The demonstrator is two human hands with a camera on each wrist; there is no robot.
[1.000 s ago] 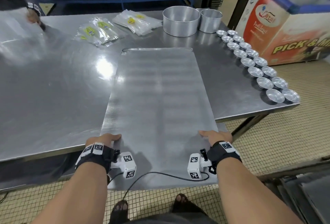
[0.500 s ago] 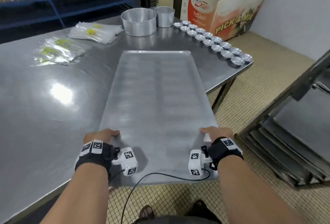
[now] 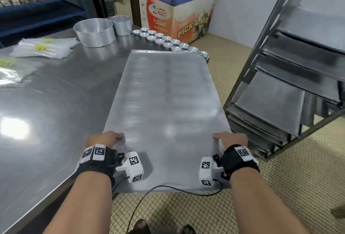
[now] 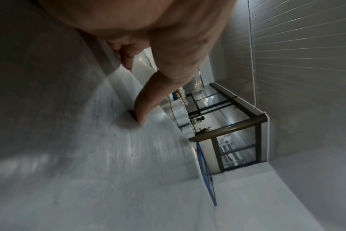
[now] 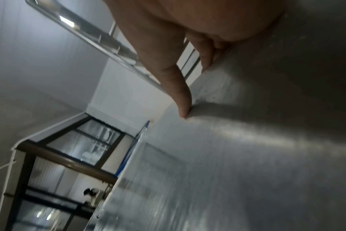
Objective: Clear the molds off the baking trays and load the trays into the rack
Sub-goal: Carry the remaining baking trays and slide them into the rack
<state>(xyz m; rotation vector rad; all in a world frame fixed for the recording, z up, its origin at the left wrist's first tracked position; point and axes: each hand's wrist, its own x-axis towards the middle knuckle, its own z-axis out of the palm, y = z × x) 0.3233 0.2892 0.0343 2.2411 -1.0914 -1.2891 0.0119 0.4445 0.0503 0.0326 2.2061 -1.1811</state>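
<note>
A long bare baking tray (image 3: 166,106) hangs over the corner of the steel table (image 3: 46,118), angled toward the rack (image 3: 291,91) on the right. My left hand (image 3: 104,138) grips the tray's left edge near its close end, thumb (image 4: 146,100) pressed on top. My right hand (image 3: 231,137) grips the right edge the same way, thumb (image 5: 180,93) on the top face and fingers curled under. A double row of small round molds (image 3: 168,42) lies on the table beyond the tray's far end.
The rack holds several trays on its lower shelves (image 3: 270,106). Two round cake tins (image 3: 95,32) and plastic bags (image 3: 43,47) lie on the table at the left and back. A chest freezer (image 3: 177,9) stands against the far wall. Tiled floor (image 3: 291,187) lies between me and the rack.
The tray has swung clockwise off the table in both hands, its far end now past the table corner. My view has turned right and the rack has come in.
</note>
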